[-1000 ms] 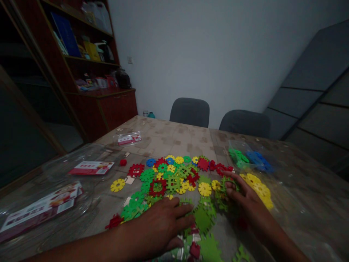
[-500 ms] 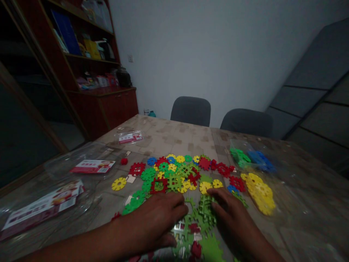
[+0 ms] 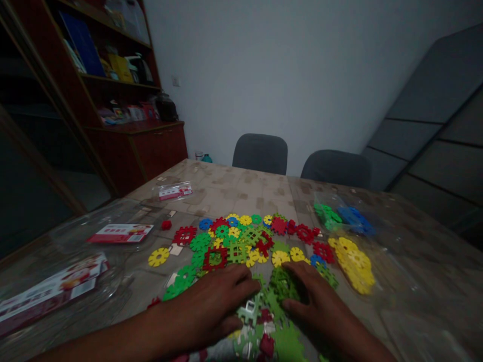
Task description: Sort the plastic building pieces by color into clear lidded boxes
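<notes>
A spread of flat interlocking plastic pieces (image 3: 241, 241) in red, green, yellow and blue covers the middle of the table. My left hand (image 3: 211, 306) lies palm down on the near pieces, fingers together and stretched toward a pale green lattice piece (image 3: 251, 311). My right hand (image 3: 317, 301) rests just to the right, its fingers curled round a cluster of dark green pieces (image 3: 281, 284). A joined green and red assembly (image 3: 271, 337) lies between both wrists at the near edge.
A clear bag holds yellow pieces (image 3: 354, 264), another holds green and blue ones (image 3: 341, 216). Clear packets with red printed cards (image 3: 121, 233) lie on the left. Two grey chairs (image 3: 260, 153) stand at the far side. A wooden shelf unit (image 3: 124, 100) is on the left.
My right hand has pulled back from the far right of the spread toward me, bringing green pieces to the middle. My left hand has barely shifted. The camera has tilted slightly.
</notes>
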`<state>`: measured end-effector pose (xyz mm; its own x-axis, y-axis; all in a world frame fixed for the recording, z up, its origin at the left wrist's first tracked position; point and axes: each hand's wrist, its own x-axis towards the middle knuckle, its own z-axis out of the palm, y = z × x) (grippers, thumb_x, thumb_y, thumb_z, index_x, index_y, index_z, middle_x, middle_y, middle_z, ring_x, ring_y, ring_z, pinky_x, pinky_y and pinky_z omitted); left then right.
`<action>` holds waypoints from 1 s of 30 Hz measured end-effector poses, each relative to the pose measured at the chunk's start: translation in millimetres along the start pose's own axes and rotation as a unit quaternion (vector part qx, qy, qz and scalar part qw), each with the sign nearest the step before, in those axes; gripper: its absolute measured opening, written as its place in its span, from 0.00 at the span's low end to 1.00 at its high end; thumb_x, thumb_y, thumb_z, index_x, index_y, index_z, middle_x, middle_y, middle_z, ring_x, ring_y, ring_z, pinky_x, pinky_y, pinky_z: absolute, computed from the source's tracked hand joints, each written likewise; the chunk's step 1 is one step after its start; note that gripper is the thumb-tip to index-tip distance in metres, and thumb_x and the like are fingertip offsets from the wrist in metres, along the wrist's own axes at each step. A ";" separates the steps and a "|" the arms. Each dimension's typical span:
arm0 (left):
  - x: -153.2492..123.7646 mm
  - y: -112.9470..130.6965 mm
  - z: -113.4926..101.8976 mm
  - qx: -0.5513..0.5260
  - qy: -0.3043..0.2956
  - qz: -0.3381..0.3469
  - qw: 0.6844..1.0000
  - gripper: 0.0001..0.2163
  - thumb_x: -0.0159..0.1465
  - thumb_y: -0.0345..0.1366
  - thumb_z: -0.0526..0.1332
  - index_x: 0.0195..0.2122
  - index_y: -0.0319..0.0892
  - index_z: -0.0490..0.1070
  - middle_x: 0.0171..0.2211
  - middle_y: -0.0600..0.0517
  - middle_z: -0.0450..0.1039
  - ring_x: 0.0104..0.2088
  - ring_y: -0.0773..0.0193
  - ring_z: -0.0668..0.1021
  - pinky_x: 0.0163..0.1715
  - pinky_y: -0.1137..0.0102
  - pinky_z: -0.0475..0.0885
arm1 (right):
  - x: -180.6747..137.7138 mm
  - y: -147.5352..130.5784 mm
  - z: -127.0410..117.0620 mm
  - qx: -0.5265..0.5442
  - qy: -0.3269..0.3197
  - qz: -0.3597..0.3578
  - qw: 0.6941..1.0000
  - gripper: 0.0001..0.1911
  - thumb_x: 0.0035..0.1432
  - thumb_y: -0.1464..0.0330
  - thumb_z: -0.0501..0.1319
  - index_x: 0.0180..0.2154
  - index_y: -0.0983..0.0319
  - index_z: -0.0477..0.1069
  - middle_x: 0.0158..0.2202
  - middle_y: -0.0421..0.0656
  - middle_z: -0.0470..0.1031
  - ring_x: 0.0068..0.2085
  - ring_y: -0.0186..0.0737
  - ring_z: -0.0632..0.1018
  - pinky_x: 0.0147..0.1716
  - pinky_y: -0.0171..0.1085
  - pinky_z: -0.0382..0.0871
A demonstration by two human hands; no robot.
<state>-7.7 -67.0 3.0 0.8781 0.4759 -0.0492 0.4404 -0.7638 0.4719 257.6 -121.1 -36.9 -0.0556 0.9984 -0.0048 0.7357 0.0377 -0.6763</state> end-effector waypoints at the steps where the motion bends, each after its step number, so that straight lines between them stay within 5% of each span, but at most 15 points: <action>1: 0.4 -0.6 0.3 0.001 -0.004 0.000 1.000 0.22 0.61 0.28 0.65 0.55 0.49 0.64 0.49 0.48 0.69 0.47 0.52 0.74 0.44 0.60 0.73 | 0.5 -1.3 -0.9 -0.004 0.002 0.001 1.000 0.30 0.46 0.73 0.68 0.54 0.56 0.74 0.60 0.51 0.73 0.62 0.57 0.71 0.64 0.59 0.59; 10: 2.5 -2.6 0.2 -0.004 0.007 -0.001 1.000 0.23 0.61 0.27 0.64 0.57 0.50 0.64 0.51 0.48 0.69 0.48 0.51 0.74 0.47 0.57 0.74 | -1.8 3.1 -35.4 0.006 -0.029 -0.030 0.999 0.34 0.51 0.74 0.63 0.61 0.55 0.71 0.66 0.47 0.68 0.66 0.53 0.67 0.67 0.57 0.56; 15: 3.1 -3.7 2.5 -0.029 0.022 -0.001 0.999 0.24 0.63 0.29 0.66 0.59 0.50 0.63 0.53 0.47 0.70 0.51 0.50 0.74 0.50 0.55 0.73 | -4.2 13.7 -27.0 -0.007 -0.066 -0.080 0.995 0.36 0.50 0.78 0.59 0.61 0.53 0.70 0.65 0.45 0.70 0.66 0.51 0.67 0.67 0.58 0.54; 22: -0.6 -15.2 16.1 -0.076 0.070 0.004 0.995 0.35 0.65 0.32 0.68 0.67 0.55 0.52 0.62 0.45 0.65 0.59 0.48 0.70 0.59 0.53 0.68 | -0.5 1.5 -21.8 0.005 -0.083 -0.045 0.996 0.35 0.51 0.69 0.66 0.62 0.58 0.69 0.65 0.52 0.69 0.65 0.57 0.66 0.66 0.60 0.55; 30: 3.5 -7.9 20.3 -0.072 0.077 0.005 0.994 0.35 0.65 0.40 0.70 0.67 0.54 0.52 0.61 0.42 0.68 0.57 0.46 0.72 0.56 0.52 0.70 | 5.3 -1.9 -17.6 -0.035 -0.040 -0.081 0.995 0.30 0.43 0.75 0.64 0.52 0.58 0.74 0.53 0.50 0.76 0.55 0.56 0.74 0.59 0.57 0.65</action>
<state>-4.3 -68.1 -18.7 0.8380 0.5388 0.0860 0.3914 -0.7035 0.5931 267.8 -115.1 -22.8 -0.2297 0.9725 0.0397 0.7576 0.2043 -0.6199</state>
